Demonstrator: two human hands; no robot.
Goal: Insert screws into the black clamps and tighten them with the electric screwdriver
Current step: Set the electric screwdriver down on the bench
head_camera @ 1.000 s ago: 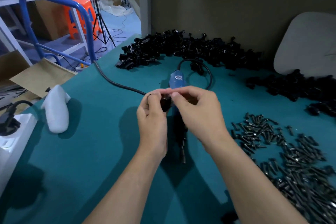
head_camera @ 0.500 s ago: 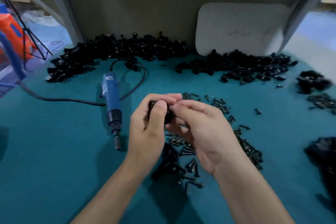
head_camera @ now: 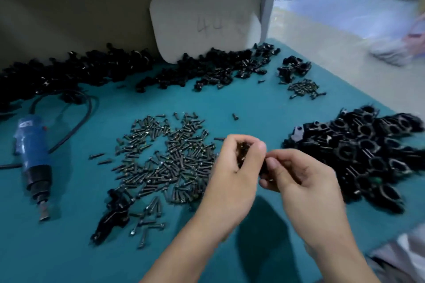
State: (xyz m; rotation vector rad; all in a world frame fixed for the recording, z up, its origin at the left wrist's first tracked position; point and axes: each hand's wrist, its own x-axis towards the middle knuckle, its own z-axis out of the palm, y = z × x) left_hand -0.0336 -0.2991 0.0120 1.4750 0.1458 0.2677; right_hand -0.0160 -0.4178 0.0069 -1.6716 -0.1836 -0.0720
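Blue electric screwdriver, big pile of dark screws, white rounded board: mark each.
Blue electric screwdriver (head_camera: 32, 145): head view, on its blue body.
Big pile of dark screws (head_camera: 181, 163): head view, near the pile's middle.
White rounded board (head_camera: 202, 20): head view, on its flat face.

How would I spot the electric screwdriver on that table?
Start on the teal table and look to its left side, left of the big pile of screws. The electric screwdriver lies there: the only blue thing, with a black cord trailing from it.
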